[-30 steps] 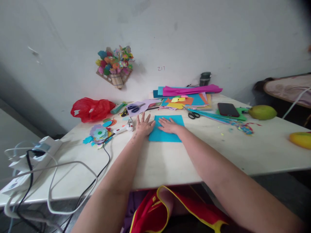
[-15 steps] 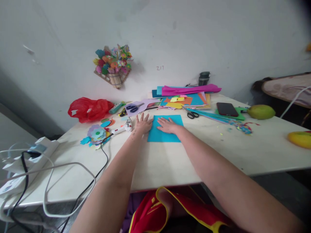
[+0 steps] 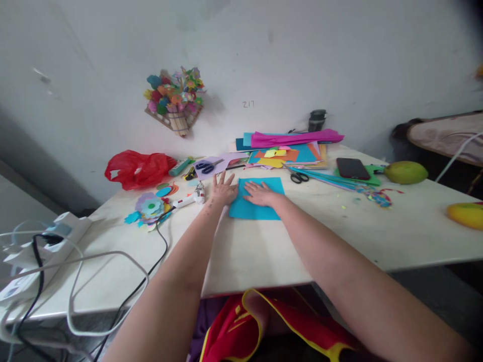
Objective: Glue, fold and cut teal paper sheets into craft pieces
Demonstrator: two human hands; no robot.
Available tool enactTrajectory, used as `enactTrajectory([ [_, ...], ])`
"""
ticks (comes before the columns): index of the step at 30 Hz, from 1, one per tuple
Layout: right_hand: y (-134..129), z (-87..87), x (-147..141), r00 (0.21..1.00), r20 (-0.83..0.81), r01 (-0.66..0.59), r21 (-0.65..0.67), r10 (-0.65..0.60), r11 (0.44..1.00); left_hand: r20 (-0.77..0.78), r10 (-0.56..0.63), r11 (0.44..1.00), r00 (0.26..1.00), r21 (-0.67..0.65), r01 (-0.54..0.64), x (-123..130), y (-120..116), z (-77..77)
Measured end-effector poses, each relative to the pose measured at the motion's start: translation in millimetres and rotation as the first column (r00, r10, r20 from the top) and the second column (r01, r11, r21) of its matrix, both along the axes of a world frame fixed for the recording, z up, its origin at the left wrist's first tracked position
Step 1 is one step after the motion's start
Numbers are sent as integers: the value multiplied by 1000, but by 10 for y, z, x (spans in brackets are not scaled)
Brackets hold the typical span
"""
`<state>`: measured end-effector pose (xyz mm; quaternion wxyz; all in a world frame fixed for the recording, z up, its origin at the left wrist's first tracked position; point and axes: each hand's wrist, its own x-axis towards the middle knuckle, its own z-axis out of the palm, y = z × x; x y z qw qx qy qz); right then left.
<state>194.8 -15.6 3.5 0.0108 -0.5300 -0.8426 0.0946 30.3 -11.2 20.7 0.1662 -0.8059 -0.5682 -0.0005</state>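
A blue square sheet [image 3: 254, 212] lies flat on the white table [image 3: 260, 256]. My right hand [image 3: 260, 194] rests palm down on the sheet with its fingers stretched out to the left. At the sheet's left edge is my left hand [image 3: 224, 190], fingers spread, its thumb side touching the edge. Neither hand grips anything. Just left of my left hand sits a white glue gun [image 3: 189, 197]. Black-handled scissors [image 3: 299, 177] lie beyond the sheet's upper right corner.
Paper flowers [image 3: 150, 208], a red plastic bag [image 3: 139, 170] and a power strip [image 3: 47, 256] with loose cables are at the left. Coloured paper [image 3: 294, 138] is stacked at the back. A phone [image 3: 352, 169] and a green mango [image 3: 406, 172] lie at the right.
My left hand's fingers have shifted very slightly, with a little more bend at the knuckles. My right hand and the blue sheet look almost the same.
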Motion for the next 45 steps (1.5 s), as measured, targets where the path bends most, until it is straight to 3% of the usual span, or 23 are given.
enactTrajectory([
  [18,-1,-10,-2,1000,-9,-7,13,7,1000,-21,31,999,999,-37,-31,110,195,46],
  [31,-15,18,-1,999,-30,-15,17,15,1000,-145,19,998,989,-54,-27,166,413,109],
  [39,-9,3,-7,999,-33,-5,4,5,1000,59,196,975,979,-113,-189,39,440,20],
  [45,-15,-1,-5,999,-38,-11,18,12,1000,157,248,966,956,-119,-231,72,470,-64],
])
